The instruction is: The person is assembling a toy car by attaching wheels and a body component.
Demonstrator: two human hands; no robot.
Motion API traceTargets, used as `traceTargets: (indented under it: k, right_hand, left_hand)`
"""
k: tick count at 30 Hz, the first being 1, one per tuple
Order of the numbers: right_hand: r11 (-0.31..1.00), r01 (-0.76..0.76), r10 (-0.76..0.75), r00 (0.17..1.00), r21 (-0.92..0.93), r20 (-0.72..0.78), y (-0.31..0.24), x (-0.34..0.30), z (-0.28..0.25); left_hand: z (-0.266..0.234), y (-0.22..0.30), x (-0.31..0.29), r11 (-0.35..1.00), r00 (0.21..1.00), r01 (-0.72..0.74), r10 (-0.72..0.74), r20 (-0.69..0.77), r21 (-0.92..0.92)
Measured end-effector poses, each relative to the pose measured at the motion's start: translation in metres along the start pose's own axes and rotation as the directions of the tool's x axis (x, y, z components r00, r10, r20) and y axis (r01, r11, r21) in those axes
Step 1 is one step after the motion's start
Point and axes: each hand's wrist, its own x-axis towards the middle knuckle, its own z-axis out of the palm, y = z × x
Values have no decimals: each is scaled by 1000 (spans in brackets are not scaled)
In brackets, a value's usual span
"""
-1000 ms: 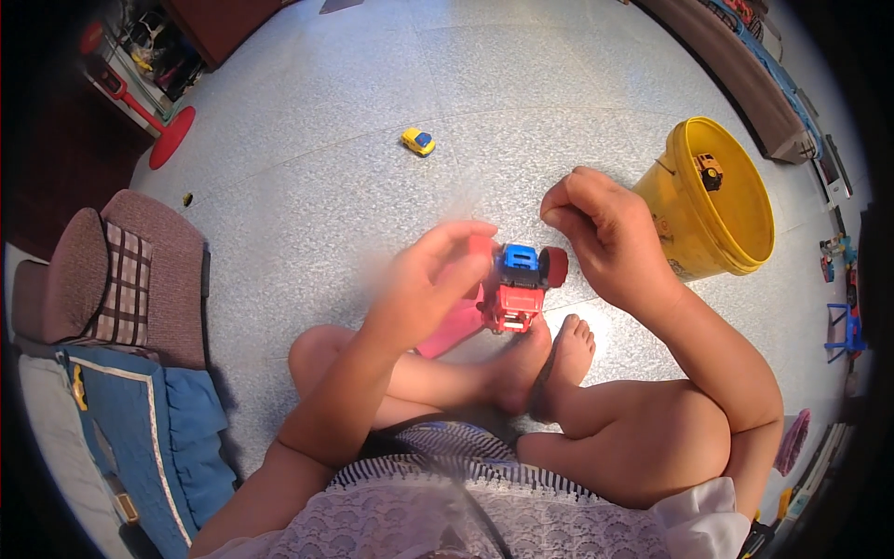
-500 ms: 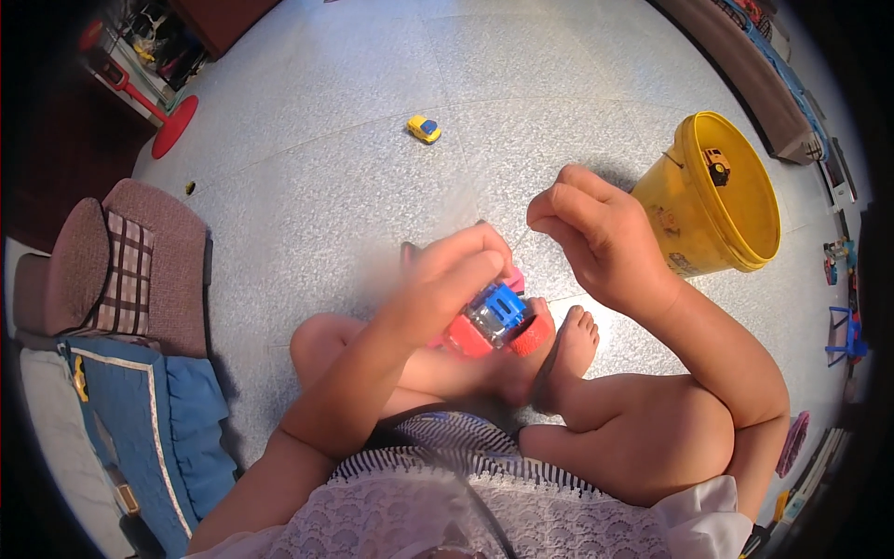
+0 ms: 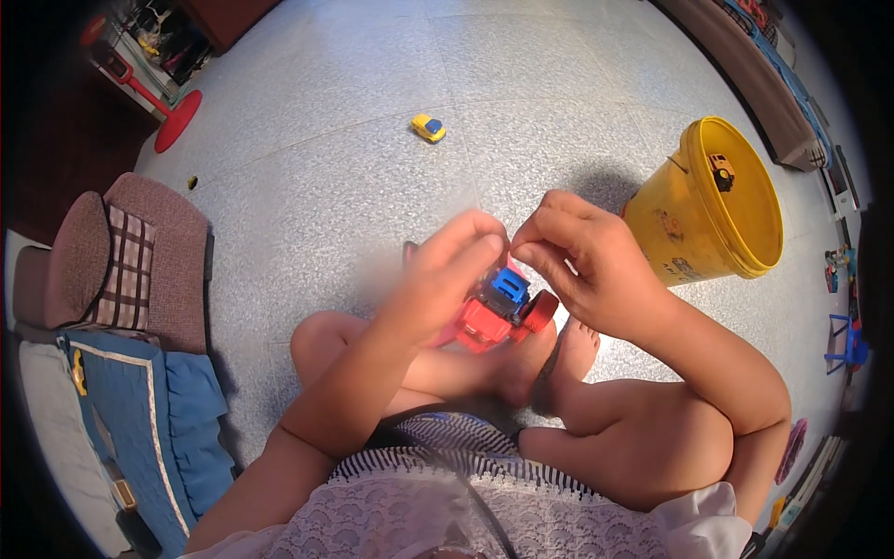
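Observation:
My left hand (image 3: 453, 264) is closed round a red and blue toy car (image 3: 486, 321) with a chunky red wheel, held above my crossed legs. Its far side is hidden behind my fingers. Close to the car's far end, my right hand (image 3: 593, 261) pinches with thumb and forefinger, almost touching the left fingertips. Whatever lies in that pinch is too small or hidden to make out. A small yellow toy car (image 3: 428, 128) with a blue top stands on the floor ahead.
On the right stands a yellow bucket (image 3: 666, 224), tilted in view, with a yellow-and-black toy vehicle (image 3: 722, 172) inside. At left are a brown upholstered chair (image 3: 172, 252) and a blue cloth (image 3: 126, 401). A red-based stand (image 3: 179, 121) is at the far left.
My right hand has come down and left, bringing its fingertips to the left hand's. The red and blue toy car has turned slightly in my left hand.

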Motion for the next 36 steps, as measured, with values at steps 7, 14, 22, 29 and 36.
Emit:
traceTargets:
  k: [7,14,22,29,36]
  right_hand:
    - [901,-330,301,943,282,142,-3,2,8]
    - [567,-603,461,797,561,391,6,5,7]
    - [601,-575,480,815,554,325,16,3,12]
    - [663,-605,525,796,441,302,16,7,15]
    - [805,-530,520,847,267,114,32,2,11]
  left_hand:
    - [1,-4,1,882,977,-178,212,-30,436]
    - [3,-6,1,780,936,-318,347,49,538]
    - [-1,-5,3,839,946,-304,322,38,452]
    - [0,-2,0,873,950,-305,307,58,381]
    - [-1,2,-4,907,962,-259,274,1,332]
